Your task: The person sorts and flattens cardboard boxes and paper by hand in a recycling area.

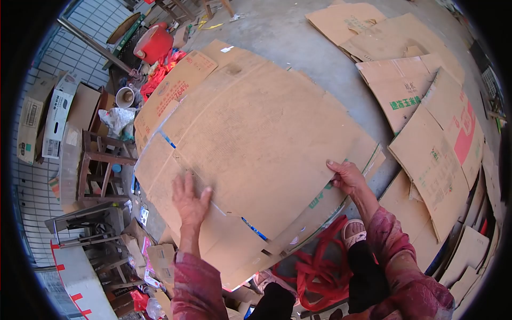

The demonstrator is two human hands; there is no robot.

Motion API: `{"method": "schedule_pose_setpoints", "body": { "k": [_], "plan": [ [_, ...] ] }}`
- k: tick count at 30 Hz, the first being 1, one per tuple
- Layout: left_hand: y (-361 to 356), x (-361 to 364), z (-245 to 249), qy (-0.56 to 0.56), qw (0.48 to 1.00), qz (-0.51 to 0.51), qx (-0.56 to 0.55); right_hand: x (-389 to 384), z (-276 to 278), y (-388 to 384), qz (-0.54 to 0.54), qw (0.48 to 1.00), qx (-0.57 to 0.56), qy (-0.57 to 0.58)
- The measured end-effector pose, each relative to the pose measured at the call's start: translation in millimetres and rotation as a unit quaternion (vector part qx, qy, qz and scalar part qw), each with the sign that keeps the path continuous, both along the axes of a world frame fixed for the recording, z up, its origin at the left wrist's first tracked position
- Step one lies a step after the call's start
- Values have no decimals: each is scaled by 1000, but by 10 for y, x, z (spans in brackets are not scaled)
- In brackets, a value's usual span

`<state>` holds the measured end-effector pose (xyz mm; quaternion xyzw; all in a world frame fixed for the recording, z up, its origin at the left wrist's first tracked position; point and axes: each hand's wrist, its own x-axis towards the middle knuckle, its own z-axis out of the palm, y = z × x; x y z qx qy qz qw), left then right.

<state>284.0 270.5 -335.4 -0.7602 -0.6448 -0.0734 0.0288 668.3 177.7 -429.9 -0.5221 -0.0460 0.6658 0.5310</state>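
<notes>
A large flattened cardboard sheet [256, 128] lies in front of me on top of other flat cardboard. My left hand [191, 201] rests on its near left part with the fingers spread, near a slit between two flaps. At the sheet's right edge, my right hand [345, 177] pinches the cardboard border between thumb and fingers. Strips of blue tape [254, 229] show along the slits. Under the far left side, a printed cardboard piece [173, 93] with red lettering sticks out.
More flattened boxes [432, 160] are piled at the right. Red straps [320, 272] lie by my feet. On the left stand a wooden stool [101, 160], a white bucket [125, 97] and upright boxes [57, 114]. A red container [153, 44] sits at the upper left.
</notes>
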Motion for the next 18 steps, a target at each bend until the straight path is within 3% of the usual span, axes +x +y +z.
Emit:
{"method": "schedule_pose_setpoints", "body": {
  "k": [1,3,6,11,18],
  "plan": [
    [13,155,-20,-1,1000,-1,0,10,-20,-5,1,1000,1,-4],
    [5,370,-22,108,988,58,-96,8,-23,-12,2,1000,1,-7],
    [49,337,-85,105,985,57,-126,1,-18,-38,-17,999,1,-40],
    [94,346,-171,124,983,48,-123,47,-56,-22,43,990,-29,-132],
    [115,347,-93,118,980,46,-154,66,-54,-6,61,989,-35,-129]
  ]
}}
